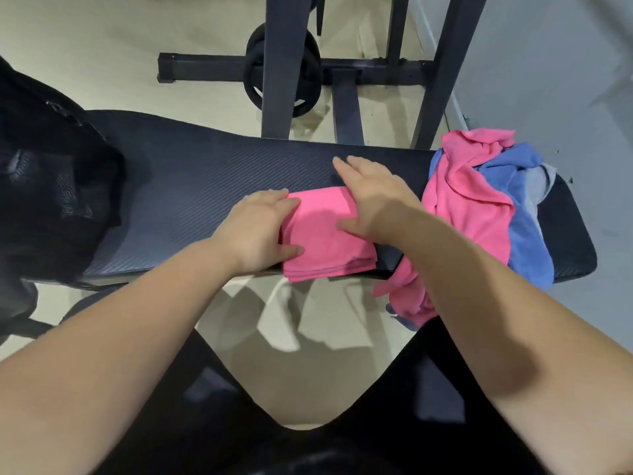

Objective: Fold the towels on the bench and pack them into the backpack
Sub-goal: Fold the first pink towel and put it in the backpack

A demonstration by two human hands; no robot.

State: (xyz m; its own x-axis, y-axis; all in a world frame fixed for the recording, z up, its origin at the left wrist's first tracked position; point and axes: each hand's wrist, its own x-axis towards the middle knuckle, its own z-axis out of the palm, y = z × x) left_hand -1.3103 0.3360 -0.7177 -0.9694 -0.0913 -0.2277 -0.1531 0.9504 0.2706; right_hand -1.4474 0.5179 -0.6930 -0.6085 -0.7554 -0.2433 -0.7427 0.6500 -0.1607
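Pink towel (323, 243) between left hand (257, 231), right hand (373, 197), seemingly pressed flat

Dark steel rack (281, 63) set on pale cream floor (102, 46), black weight plate (253, 80) partly hidden behind its upright, grey wall (548, 63) right of the rack.

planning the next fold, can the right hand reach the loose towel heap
Probably yes: the right hand rests on the folded pink towel, and the heap lies right beside it on the bench, nothing between.
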